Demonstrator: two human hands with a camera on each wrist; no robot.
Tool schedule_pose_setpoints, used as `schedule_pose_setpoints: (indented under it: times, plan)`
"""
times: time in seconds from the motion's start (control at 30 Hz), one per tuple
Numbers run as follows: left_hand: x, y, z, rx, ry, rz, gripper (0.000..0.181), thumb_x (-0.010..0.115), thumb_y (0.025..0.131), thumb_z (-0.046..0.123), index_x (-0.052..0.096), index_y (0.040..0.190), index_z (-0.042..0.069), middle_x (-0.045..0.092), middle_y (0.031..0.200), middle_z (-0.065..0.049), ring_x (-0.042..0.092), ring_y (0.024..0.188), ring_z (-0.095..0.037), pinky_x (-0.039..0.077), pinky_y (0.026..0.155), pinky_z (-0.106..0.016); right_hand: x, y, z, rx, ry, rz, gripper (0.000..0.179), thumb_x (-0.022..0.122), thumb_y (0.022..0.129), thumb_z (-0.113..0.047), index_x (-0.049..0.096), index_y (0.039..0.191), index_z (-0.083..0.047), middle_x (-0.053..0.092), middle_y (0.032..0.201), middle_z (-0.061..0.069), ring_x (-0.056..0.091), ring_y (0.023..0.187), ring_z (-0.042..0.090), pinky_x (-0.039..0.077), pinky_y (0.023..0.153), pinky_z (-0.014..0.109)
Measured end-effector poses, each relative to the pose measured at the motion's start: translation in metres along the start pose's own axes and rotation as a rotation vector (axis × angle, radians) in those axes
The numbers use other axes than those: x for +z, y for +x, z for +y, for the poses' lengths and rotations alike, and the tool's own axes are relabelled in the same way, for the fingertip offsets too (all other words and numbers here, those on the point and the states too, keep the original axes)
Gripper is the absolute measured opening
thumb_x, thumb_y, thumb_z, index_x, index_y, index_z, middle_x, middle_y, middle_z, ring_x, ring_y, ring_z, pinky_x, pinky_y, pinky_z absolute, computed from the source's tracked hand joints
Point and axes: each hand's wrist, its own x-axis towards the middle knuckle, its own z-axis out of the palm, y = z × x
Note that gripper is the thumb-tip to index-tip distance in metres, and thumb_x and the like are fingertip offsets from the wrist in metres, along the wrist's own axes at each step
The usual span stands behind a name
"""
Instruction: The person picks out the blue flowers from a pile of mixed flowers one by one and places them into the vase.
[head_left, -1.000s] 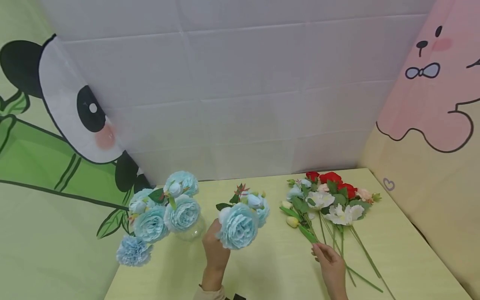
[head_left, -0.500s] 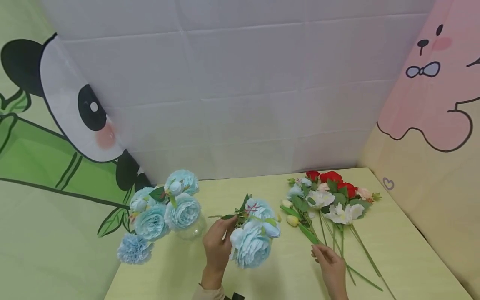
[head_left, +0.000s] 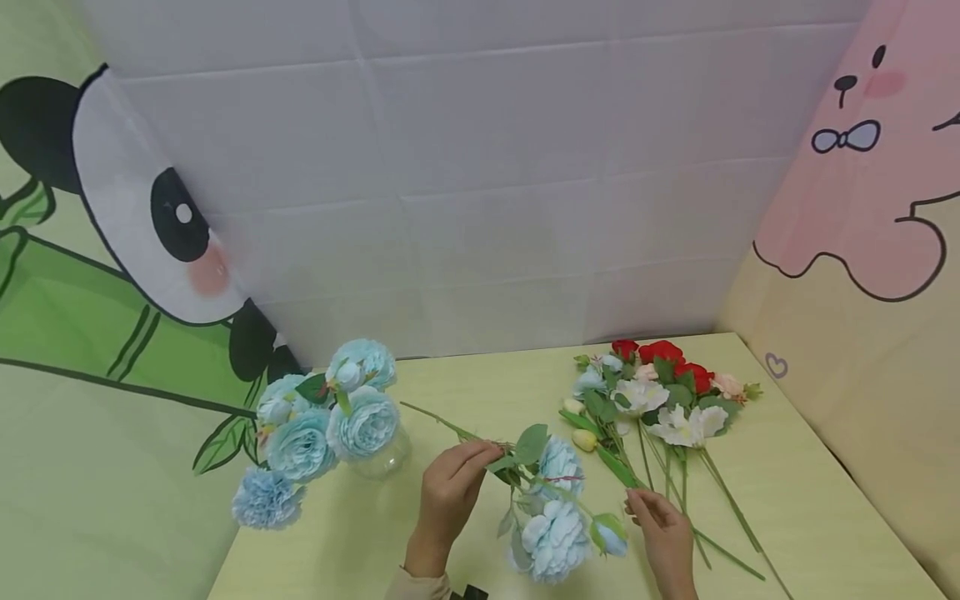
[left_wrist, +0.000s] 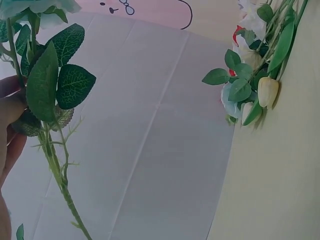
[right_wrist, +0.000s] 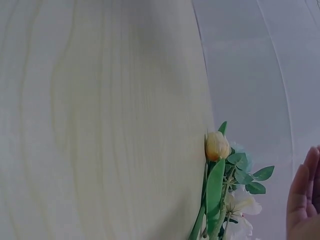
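Observation:
My left hand (head_left: 452,492) pinches the green stem of a light blue artificial peony spray (head_left: 555,542) just below its leaves. In the head view the spray's blooms and a bud hang to the right, and its bare stem points up left. The left wrist view shows its leaves (left_wrist: 42,82) by the fingers. My right hand (head_left: 663,537) hovers near the pale yellow tulips (head_left: 585,441), its fingers relaxed with nothing seen between them. In the right wrist view, fingers show at the right edge, apart from the yellow tulip (right_wrist: 217,146).
On the left, a clear glass vase (head_left: 384,462) holds several light blue flowers (head_left: 365,422). Red roses (head_left: 662,355), white flowers (head_left: 686,427) and other stems lie at the right of the pale yellow table (head_left: 480,392). A white cloth wall (head_left: 480,208) stands behind.
My left hand has turned the blue peony spray so the blooms swing right and down toward the front, and its stem now shows pointing up left. The right hand has stayed about where it was.

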Motion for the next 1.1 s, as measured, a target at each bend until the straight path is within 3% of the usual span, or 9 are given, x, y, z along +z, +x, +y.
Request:
schedule_pose_setpoints:
  times: [0.27,0.5,0.63,0.77,0.93,1.1]
  plan:
    - [0.000,0.003,-0.001,0.026,-0.004,-0.026,0.017,0.055,0.091,0.010,0.071,0.089,0.005,0.069,0.087,-0.006,0.065,0.074,-0.015,0.051,0.065,-0.021,-0.003,-0.002,-0.003,-0.018,0.004,-0.028,0.042,0.067,0.079,-0.045,0.068,0.097,-0.007,0.068,0.076,-0.006,0.064,0.071,0.006,0.052,0.065,0.018]
    - [0.000,0.003,-0.004,0.049,0.008,-0.089,0.016,0.056,0.091,0.011,0.071,0.090,0.007,0.069,0.087,-0.003,0.065,0.074,-0.013,0.051,0.066,-0.021,-0.004,-0.018,-0.033,-0.017,-0.011,-0.101,0.037,0.065,0.083,-0.039,0.067,0.096,-0.005,0.070,0.081,0.003,0.064,0.071,0.006,0.052,0.065,0.018]
    - [-0.001,0.004,-0.005,0.059,-0.003,-0.142,0.015,0.057,0.090,0.010,0.071,0.093,0.009,0.070,0.089,-0.002,0.065,0.077,-0.012,0.051,0.068,-0.021,-0.005,-0.022,-0.039,-0.011,0.015,-0.116,0.034,0.066,0.083,-0.037,0.067,0.096,-0.005,0.070,0.083,0.007,0.064,0.071,0.005,0.051,0.065,0.018]
    - [-0.002,0.005,-0.006,0.068,-0.006,-0.203,0.015,0.057,0.090,0.010,0.071,0.096,0.010,0.069,0.091,-0.001,0.065,0.081,-0.011,0.051,0.070,-0.021,-0.005,-0.019,-0.029,-0.035,0.039,-0.118,0.030,0.066,0.084,-0.031,0.067,0.097,-0.003,0.070,0.082,0.006,0.064,0.071,0.007,0.050,0.064,0.017]
    - [-0.006,0.007,-0.007,0.072,0.002,-0.260,0.016,0.056,0.090,0.010,0.070,0.096,0.010,0.068,0.093,-0.001,0.064,0.084,-0.012,0.051,0.074,-0.021,-0.003,-0.010,-0.004,0.006,0.009,-0.088,0.034,0.067,0.082,-0.039,0.068,0.097,-0.009,0.069,0.079,-0.001,0.064,0.072,0.007,0.051,0.063,0.019]
    - [-0.008,0.008,-0.006,0.073,0.000,-0.275,0.016,0.055,0.091,0.010,0.070,0.096,0.010,0.068,0.092,-0.001,0.064,0.084,-0.012,0.051,0.075,-0.022,-0.002,-0.011,-0.009,0.073,-0.035,-0.081,0.039,0.067,0.080,-0.046,0.068,0.099,-0.012,0.069,0.081,-0.006,0.064,0.074,0.004,0.051,0.065,0.018]
